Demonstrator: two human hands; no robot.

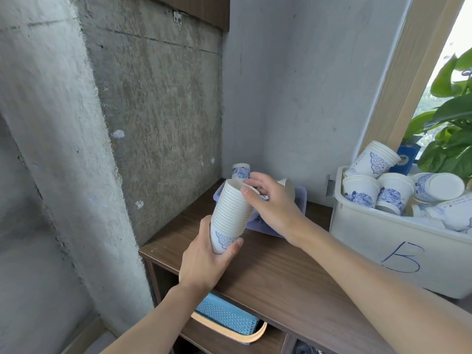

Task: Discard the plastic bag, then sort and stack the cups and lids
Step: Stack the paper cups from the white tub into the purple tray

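White cups point(231, 213) bear blue floral prints; tray point(301, 200) lavender.

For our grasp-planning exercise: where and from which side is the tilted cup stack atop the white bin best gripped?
Probably wrap the printed side wall of the tilted cup stack, coming from above: it lies topmost in the white bin, sides exposed, rims pointing up-right.

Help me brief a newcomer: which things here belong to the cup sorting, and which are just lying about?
Job: cup stack gripped by the left hand, right hand pinching its top rim; white bin of cups; purple tray; lone cup behind.
Lying about: plant; blue box; blue basket on the shelf below.
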